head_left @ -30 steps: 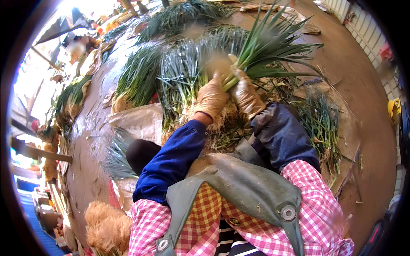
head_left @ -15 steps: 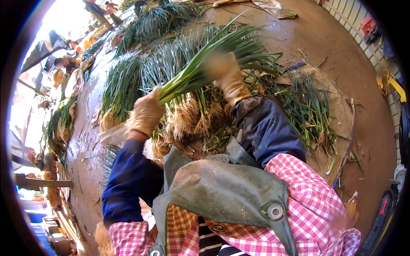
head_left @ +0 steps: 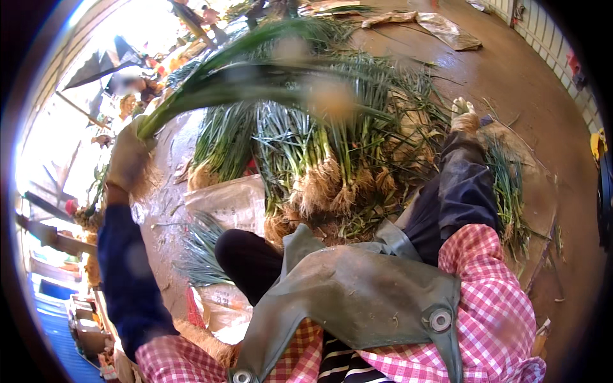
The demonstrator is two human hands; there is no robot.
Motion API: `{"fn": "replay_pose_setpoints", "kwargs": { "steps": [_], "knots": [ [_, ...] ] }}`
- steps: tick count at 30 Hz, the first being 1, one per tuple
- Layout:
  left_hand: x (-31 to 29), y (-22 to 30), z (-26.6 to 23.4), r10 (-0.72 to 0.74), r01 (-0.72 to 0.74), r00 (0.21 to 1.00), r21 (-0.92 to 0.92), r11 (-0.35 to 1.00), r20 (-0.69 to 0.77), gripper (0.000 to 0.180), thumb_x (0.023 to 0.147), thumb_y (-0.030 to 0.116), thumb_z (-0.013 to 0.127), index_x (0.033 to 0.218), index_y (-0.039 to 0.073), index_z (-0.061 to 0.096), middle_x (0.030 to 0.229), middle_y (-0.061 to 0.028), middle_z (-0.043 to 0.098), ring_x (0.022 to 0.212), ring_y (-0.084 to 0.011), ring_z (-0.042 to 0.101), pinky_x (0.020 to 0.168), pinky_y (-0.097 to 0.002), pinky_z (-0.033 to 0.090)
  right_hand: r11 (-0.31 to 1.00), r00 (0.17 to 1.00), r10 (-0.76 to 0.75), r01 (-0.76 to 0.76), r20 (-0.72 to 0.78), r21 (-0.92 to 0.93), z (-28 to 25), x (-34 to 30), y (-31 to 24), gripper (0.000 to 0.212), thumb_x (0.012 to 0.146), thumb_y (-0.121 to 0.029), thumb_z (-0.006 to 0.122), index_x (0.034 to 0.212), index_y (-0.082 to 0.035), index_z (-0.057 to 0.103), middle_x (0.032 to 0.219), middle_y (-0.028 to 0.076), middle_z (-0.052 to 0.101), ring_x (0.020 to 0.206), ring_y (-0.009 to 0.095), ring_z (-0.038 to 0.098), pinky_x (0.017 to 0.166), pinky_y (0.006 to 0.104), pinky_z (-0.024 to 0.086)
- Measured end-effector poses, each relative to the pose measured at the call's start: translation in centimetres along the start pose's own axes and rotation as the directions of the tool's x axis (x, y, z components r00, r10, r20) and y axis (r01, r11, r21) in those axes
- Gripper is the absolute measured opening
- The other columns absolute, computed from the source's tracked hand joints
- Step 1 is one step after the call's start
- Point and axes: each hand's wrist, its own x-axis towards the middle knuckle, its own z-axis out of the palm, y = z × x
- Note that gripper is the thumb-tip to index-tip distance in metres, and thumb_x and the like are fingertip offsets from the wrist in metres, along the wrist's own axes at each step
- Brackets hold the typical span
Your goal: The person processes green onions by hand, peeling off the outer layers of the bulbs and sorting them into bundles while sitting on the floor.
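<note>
My left hand (head_left: 131, 156), in a tan glove, is closed round a bunch of green onions (head_left: 211, 89) at the left. Its long leaves sweep to the right, blurred by motion, and pale roots hang below my fist. My right hand (head_left: 465, 116), gloved too, reaches out at the far right beside the leaves of the pile, with fingers apart and nothing seen in it. Between my hands lies a pile of green onions (head_left: 319, 169), its root ends toward me. Another bunch (head_left: 223, 137) lies to its left.
Loose green onions (head_left: 507, 185) rest on a brown sheet (head_left: 536, 198) at the right. A pale printed sack (head_left: 233, 198) and more leaves (head_left: 207, 249) lie by my knee. Crumpled sacking (head_left: 447, 30) is on the wet brown floor (head_left: 396, 48) at the back.
My left hand has carried the bunch to the left and farther from my body. My right hand has left the leaves and stretched out to the right. The view has shifted.
</note>
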Motion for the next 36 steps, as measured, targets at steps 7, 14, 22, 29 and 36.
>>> {"fn": "replay_pose_setpoints", "kwargs": {
  "steps": [7,14,22,29,36],
  "knots": [
    [4.1,1.5,-9.7,-0.209,0.172,0.978,0.575,0.8,-0.003,0.023,0.069,0.019,0.062,0.091,0.012,0.062,0.077,-0.014,0.063,0.072,-0.0311,0.062,0.066,-0.0395,0.047,0.987,0.996,-0.056,0.067,0.076,-0.148,-3.2,8.2,-2.3,0.035,0.091,-0.02,0.042,0.122,-0.002,0.045,0.118,0.015,0.055,0.116,0.02,0.047,0.1,0.0376,0.035],
    [3.6,5.8,-11.6,-0.22,0.129,0.976,0.792,0.597,0.007,0.024,0.076,0.02,0.057,0.099,0.016,0.06,0.083,-0.0152,0.064,0.08,-0.0348,0.061,0.07,-0.0428,0.049,0.681,0.73,0.262,0.323,0.631,-0.657,7.0,-4.1,3.5,0.037,0.092,-0.034,0.046,0.117,-0.009,0.056,0.12,0.013,0.055,0.115,0.023,0.049,0.099,0.0355,0.038],
    [3.7,6.7,-10.2,-0.052,-0.007,0.997,0.742,0.67,0.056,0.033,0.073,0.021,0.064,0.105,0.015,0.06,0.082,-0.0145,0.064,0.076,-0.0327,0.062,0.068,-0.04,0.05,0.749,0.035,0.377,0.576,0.926,-0.327,19.0,-23.1,9.7,0.026,0.086,-0.025,0.058,0.107,-0.01,0.061,0.11,0.007,0.06,0.097,0.019,0.059,0.078,0.0283,0.051],
    [3.8,8.8,-9.5,0.08,-0.134,0.991,0.75,0.648,0.108,0.037,0.073,0.016,0.062,0.109,0.01,0.054,0.086,-0.0141,0.063,0.079,-0.0336,0.061,0.069,-0.0403,0.05,0.318,0.155,0.223,0.922,0.962,-0.222,19.4,-31.1,10.0,0.044,0.071,-0.035,0.066,0.109,-0.012,0.063,0.108,0.017,0.058,0.103,0.033,0.053,0.091,0.0397,0.04],
    [3.1,8.3,-8.1,0.091,-0.135,0.991,0.735,0.665,0.099,0.036,0.074,0.017,0.064,0.108,0.007,0.058,0.081,-0.0173,0.063,0.075,-0.0326,0.063,0.068,-0.0412,0.05,0.154,0.222,0.3,0.949,0.928,-0.276,18.3,-30.2,11.9,0.027,0.071,-0.032,0.062,0.086,-0.01,0.065,0.088,0.012,0.062,0.087,0.029,0.059,0.078,0.04,0.046]
  ]
}}
